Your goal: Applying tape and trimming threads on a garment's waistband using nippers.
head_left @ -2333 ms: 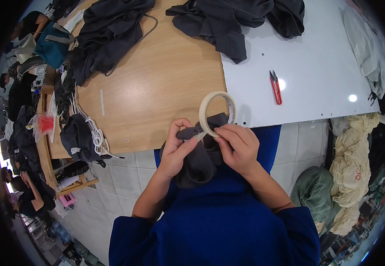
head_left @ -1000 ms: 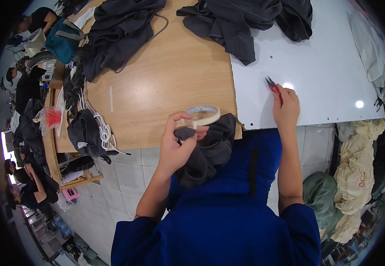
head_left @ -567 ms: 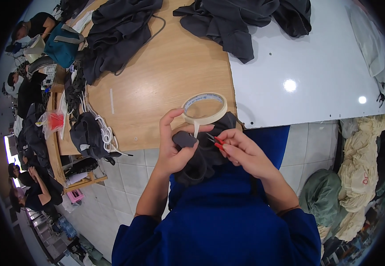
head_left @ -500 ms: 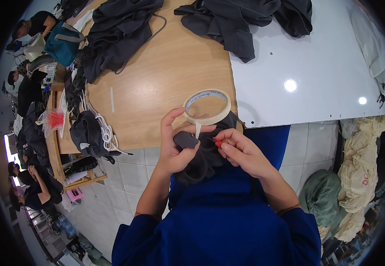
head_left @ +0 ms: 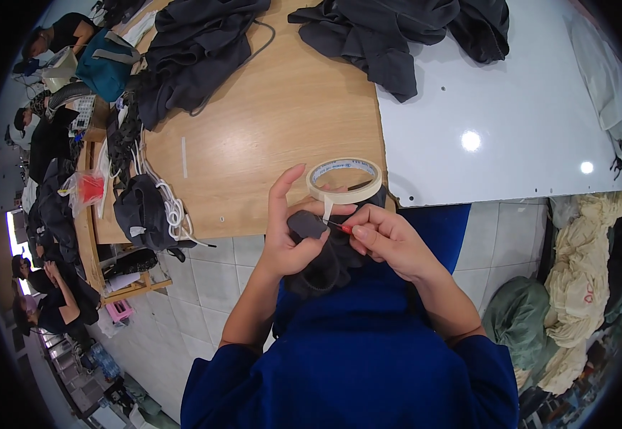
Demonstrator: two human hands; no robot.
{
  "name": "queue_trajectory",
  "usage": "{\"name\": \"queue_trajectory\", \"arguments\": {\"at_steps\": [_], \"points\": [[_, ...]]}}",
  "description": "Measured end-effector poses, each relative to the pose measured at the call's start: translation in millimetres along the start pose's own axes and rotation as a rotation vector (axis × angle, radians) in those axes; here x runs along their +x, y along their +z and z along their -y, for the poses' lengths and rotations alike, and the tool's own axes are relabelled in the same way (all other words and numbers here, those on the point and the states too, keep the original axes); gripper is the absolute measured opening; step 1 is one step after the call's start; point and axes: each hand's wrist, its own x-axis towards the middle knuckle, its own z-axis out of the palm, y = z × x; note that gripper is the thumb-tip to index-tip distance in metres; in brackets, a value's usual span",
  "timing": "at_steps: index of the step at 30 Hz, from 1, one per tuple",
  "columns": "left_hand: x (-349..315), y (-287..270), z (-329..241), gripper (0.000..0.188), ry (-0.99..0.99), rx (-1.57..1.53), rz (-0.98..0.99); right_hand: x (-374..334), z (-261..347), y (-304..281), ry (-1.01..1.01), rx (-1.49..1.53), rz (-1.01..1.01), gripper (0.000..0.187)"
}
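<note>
My left hand is closed on a folded bit of dark grey cloth, pinched under the thumb. Above its fingers leans a roll of cream masking tape, whose loose strip runs down to the cloth. Between thumb and fingers my right hand grips a small red-handled pointed tool. Its thin dark tip meets the lower end of the strip at the cloth's edge; whether it touches is too small to tell. More of the grey garment hangs below, against my blue top.
Dark garments lie on the wooden table and the adjoining white tabletop. At left are a dark bundle with white cord and a red container in plastic. Cream cloth bundles stand at right. Several people work far left.
The red-handled tool has moved left, bringing its tip to the tape strip by the cloth. The tape roll sits slightly lower and tips flatter.
</note>
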Motion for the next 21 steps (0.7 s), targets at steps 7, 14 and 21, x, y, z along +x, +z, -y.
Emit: {"name": "queue_trajectory", "arguments": {"at_steps": [7, 14, 21], "points": [[2, 1, 2, 0.084, -0.136, -0.093, -0.069, 2, -1, -7, 0.048, 0.034, -0.055, 0.016], [2, 1, 8, 0.086, -0.108, -0.119, -0.026, 2, 0, -8, 0.081, 0.037, -0.036, 0.018], [3, 0, 8, 0.087, -0.138, -0.084, -0.013, 6, -6, -6, -0.014, -0.025, -0.077, 0.018]]}}
